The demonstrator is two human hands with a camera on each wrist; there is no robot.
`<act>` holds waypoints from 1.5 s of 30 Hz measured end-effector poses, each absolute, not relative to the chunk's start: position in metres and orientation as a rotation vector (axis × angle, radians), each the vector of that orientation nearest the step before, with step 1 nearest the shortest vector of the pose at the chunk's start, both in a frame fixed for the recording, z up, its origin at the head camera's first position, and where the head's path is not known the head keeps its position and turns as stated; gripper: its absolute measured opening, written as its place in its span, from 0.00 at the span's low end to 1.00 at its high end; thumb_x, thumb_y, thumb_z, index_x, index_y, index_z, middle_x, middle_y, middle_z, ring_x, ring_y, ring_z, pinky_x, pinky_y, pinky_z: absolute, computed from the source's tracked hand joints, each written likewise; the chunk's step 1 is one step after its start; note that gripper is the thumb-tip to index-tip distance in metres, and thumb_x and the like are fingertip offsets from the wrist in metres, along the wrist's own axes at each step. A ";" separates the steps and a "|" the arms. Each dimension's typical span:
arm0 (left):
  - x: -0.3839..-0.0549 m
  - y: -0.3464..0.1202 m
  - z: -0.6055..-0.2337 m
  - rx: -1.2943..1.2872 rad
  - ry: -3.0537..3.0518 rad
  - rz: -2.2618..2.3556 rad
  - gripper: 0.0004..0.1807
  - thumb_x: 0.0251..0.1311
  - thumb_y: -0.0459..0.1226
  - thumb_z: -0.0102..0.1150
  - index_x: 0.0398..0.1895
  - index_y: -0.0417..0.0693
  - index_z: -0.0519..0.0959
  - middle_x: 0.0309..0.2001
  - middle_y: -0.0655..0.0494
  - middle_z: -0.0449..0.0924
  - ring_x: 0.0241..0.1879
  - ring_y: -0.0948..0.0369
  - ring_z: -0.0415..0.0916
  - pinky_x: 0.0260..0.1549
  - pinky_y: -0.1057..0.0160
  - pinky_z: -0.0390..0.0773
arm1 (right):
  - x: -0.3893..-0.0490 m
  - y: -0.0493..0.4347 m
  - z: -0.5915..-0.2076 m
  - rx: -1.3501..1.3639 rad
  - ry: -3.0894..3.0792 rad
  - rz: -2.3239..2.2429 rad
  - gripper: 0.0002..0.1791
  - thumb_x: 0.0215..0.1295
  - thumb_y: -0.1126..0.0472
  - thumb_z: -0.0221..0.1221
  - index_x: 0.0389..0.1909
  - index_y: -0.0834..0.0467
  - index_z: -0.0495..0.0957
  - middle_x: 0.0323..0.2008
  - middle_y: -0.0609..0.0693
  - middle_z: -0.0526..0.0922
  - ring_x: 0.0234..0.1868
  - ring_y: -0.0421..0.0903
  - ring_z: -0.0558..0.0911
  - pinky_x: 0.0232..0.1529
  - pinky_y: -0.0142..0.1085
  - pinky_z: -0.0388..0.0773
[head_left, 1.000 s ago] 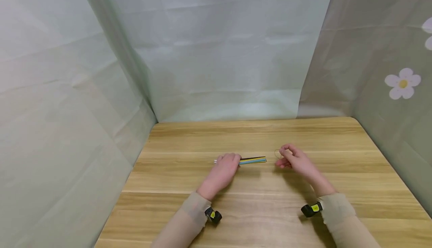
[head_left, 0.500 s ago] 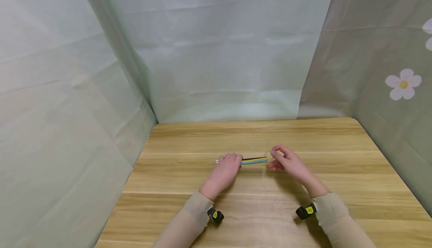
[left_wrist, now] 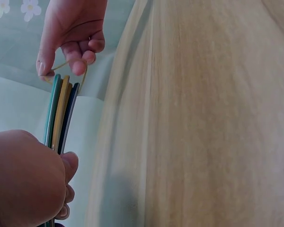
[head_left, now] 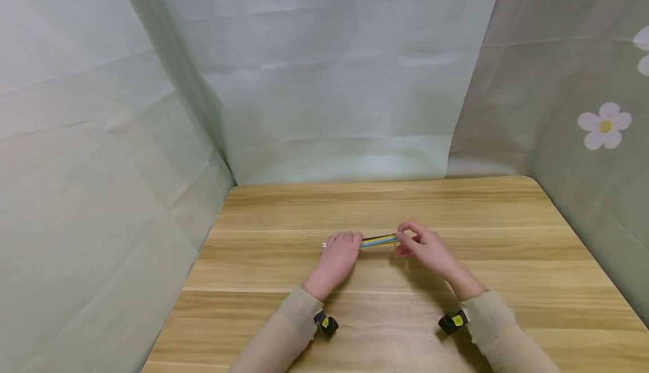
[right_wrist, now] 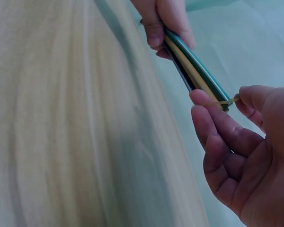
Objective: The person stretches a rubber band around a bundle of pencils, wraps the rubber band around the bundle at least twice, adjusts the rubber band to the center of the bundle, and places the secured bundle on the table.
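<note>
Your left grip (head_left: pixel 338 253) clasps the rod bundle (left_wrist: pixel 59 113); at the bundle's end, your right grip (head_left: pixel 425 249) pinches a thin band (right_wrist: pixel 221 102).

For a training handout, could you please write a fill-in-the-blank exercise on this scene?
1. The right hand holds a thin band near one end of the sticks, which the ____ hand grips.
2. Between the dark stick and the blue-green stick lies a ____ one.
3. The flower fully visible in the head view has ____ petals.

Missing words: left; yellow; five.
</note>
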State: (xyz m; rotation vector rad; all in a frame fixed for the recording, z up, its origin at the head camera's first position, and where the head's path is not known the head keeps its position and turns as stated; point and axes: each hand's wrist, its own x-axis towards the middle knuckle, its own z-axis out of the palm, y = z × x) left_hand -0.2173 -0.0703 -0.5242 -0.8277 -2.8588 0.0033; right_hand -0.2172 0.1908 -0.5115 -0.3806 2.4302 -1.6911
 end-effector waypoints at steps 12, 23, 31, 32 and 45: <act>-0.226 -0.076 -0.524 -0.753 -2.871 -0.108 0.08 0.79 0.39 0.59 0.49 0.43 0.73 0.40 0.51 0.81 0.39 0.53 0.81 0.36 0.55 0.78 | -0.214 0.170 -0.518 -0.585 2.636 -1.534 0.03 0.82 0.58 0.59 0.45 0.51 0.79 0.37 0.48 0.91 0.39 0.49 0.89 0.43 0.39 0.83; -0.224 -0.083 -0.518 -0.767 -2.955 -0.343 0.08 0.81 0.38 0.55 0.52 0.43 0.75 0.40 0.50 0.82 0.41 0.52 0.82 0.43 0.52 0.83 | -0.220 0.165 -0.533 -0.484 2.405 -1.632 0.09 0.85 0.56 0.54 0.48 0.58 0.76 0.44 0.57 0.91 0.36 0.52 0.87 0.36 0.38 0.81; -0.221 -0.081 -0.511 -0.876 -2.929 -0.507 0.06 0.80 0.36 0.56 0.50 0.43 0.74 0.35 0.57 0.77 0.37 0.57 0.79 0.42 0.55 0.82 | -0.227 0.159 -0.533 -0.505 2.244 -1.607 0.12 0.86 0.58 0.53 0.54 0.64 0.75 0.50 0.61 0.90 0.40 0.54 0.89 0.37 0.37 0.80; -0.221 -0.080 -0.510 -0.892 -2.925 -0.538 0.06 0.80 0.36 0.57 0.50 0.43 0.74 0.36 0.57 0.77 0.37 0.58 0.78 0.41 0.56 0.81 | -0.228 0.157 -0.533 -0.523 2.239 -1.584 0.13 0.86 0.58 0.53 0.55 0.64 0.75 0.51 0.61 0.89 0.40 0.54 0.90 0.38 0.38 0.81; -0.227 -0.077 -0.501 -0.800 -2.898 -0.996 0.04 0.83 0.33 0.50 0.49 0.41 0.71 0.37 0.56 0.73 0.38 0.59 0.73 0.41 0.57 0.79 | -0.236 0.138 -0.536 -0.713 2.225 -1.476 0.09 0.85 0.63 0.52 0.49 0.65 0.77 0.43 0.59 0.89 0.41 0.50 0.87 0.43 0.41 0.86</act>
